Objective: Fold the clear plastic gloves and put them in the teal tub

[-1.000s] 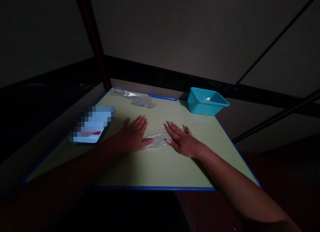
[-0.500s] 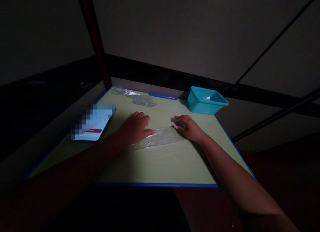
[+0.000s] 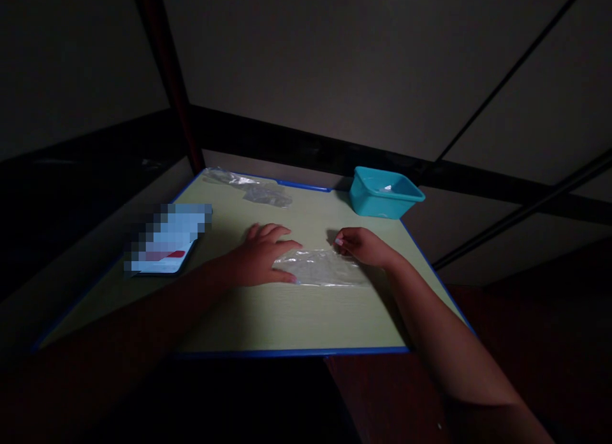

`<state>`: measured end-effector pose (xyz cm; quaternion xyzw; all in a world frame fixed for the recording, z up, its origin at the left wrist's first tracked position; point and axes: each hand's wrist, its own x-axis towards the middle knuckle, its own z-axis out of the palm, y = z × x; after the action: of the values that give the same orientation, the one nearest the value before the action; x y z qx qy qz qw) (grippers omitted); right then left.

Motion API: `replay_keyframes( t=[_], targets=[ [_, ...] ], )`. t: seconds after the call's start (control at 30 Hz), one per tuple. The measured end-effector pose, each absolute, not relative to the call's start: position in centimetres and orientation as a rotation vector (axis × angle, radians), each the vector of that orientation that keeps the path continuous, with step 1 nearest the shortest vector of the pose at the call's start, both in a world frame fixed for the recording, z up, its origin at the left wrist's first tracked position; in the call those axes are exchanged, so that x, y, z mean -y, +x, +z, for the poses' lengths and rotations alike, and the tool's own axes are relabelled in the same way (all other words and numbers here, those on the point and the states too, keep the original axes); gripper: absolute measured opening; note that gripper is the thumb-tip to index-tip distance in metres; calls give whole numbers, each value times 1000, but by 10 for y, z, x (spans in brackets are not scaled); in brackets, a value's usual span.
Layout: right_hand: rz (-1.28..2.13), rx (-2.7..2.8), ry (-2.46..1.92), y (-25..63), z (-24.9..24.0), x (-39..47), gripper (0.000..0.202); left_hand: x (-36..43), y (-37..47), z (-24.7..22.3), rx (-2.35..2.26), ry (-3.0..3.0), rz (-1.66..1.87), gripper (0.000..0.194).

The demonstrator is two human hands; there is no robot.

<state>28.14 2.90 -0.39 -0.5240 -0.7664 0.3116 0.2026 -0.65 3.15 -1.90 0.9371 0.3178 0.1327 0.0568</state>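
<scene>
A clear, flat plastic bag (image 3: 322, 269) lies crosswise on the light table in front of me, its surface creased and shiny. At its left end rests my left hand (image 3: 261, 256), open with fingers spread, the thumb by the near edge and the forefinger by the far edge. My right hand (image 3: 361, 246) is closed at the far right part of the bag, thumb and fingertips pressed together. Whatever is in that pinch, if anything, is too small to make out. Part of the bag's right end is hidden in shadow and behind this hand.
A turquoise plastic basket (image 3: 385, 202) stands at the table's back right corner, with something pale inside. More crumpled clear plastic (image 3: 265, 194) lies along the back left. A lit phone (image 3: 167, 246) is at the left edge. The table (image 3: 287, 323) has a blue rim; walls close in behind.
My left hand has spread its fingers over the bag's left end. The right hand's fingers have curled into a pinch. The bag, slanted before, now lies straighter and flatter.
</scene>
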Motion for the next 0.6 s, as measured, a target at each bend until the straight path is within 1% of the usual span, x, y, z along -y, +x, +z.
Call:
replay_keyframes(
  t=[0.07, 0.17, 0.3, 0.37, 0.43, 0.5, 0.6],
  targets=[
    [901, 2080, -1456, 284, -2, -29, 23, -32, -7, -20, -930, 2848, 369, 65],
    [788, 2035, -1461, 287, 1, -32, 25, -30, -7, -17, -861, 2841, 300, 64],
    [626, 2071, -1528, 290, 7, -33, 21, -25, -5, -10, -750, 2828, 180, 54],
    [650, 2146, -1571, 292, 10, -31, 20, -25, -5, -8, -708, 2820, 143, 46],
    [750, 2257, -1606, 293, 14, -27, 21, -26, -5, -8, -669, 2823, 151, 43],
    [771, 2365, -1676, 293, 18, -23, 25, -26, -5, -9, -659, 2833, 223, 48],
    [574, 2412, -1932, 291, 24, -17, 36, -22, -1, -10, -674, 2853, 372, 59]
  ],
)
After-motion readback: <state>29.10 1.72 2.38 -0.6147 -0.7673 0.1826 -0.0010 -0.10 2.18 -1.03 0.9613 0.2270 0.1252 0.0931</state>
